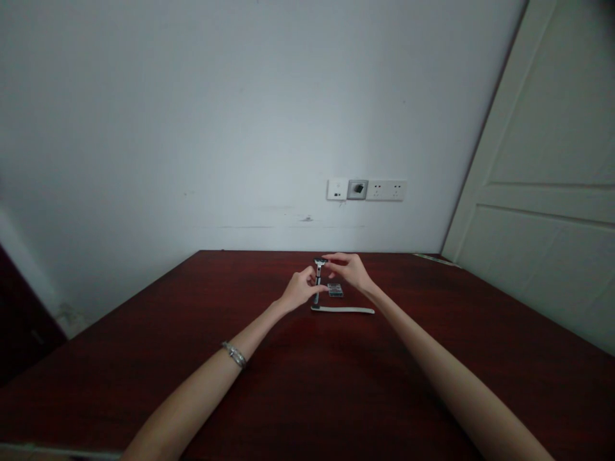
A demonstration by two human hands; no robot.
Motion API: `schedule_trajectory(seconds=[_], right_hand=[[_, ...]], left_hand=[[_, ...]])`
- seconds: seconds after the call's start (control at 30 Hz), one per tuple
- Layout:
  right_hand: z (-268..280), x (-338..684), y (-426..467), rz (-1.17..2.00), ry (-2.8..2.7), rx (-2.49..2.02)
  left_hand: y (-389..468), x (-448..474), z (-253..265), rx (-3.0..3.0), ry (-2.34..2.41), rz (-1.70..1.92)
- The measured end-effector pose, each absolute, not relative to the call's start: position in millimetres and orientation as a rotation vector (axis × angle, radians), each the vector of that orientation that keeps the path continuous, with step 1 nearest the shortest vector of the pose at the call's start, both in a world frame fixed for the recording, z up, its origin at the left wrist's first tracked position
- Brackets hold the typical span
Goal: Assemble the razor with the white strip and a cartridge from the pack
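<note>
A razor [318, 280] stands upright between my hands, its dark-edged head at the top and its slim handle pointing down. My left hand [300, 289] is closed around the handle, fingers behind and thumb in front. With thumb and fingertips, my right hand [350, 268] pinches the right side of the razor's head. Just right of the handle, a small clear plastic case [335, 291] lies on the table; its contents are too small to make out. Nearer to me lies a long pale strip [346, 310] with a dark piece at its left end.
The dark red wooden table [288, 397] reaches back to a pale wall. Wall sockets [385, 190] sit above its far edge. A white panelled door [548, 256] stands along the right side. A thin flat strip [437, 260] lies at the far right edge.
</note>
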State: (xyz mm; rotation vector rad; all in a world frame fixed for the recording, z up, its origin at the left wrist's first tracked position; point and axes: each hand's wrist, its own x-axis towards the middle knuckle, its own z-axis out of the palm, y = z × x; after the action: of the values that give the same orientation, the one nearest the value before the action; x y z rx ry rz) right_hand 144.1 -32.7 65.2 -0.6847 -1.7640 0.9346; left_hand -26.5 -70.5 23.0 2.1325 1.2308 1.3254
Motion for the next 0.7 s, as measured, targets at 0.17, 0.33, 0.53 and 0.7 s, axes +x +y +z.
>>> schedule_trajectory(seconds=[0.17,0.33,0.53,0.7], right_hand=[[64.1,144.3,-30.5,0.944,-1.777,-0.675],[62.1,144.0,-28.7,0.919,-1.815,-0.657],[62.0,142.6,-30.0,0.922,-1.815,-0.66],[62.5,143.7,-30.6,0.913,-1.84,-0.639]], left_hand=[[-72.2,-25.7,23.9,2.12,1.246,1.341],[-72.5,-26.2,23.4,2.115,1.247,1.342],[-72.1,-26.0,23.0,2.122,1.239,1.334],[-73.0,-25.4,24.6,2.13,1.235,1.325]])
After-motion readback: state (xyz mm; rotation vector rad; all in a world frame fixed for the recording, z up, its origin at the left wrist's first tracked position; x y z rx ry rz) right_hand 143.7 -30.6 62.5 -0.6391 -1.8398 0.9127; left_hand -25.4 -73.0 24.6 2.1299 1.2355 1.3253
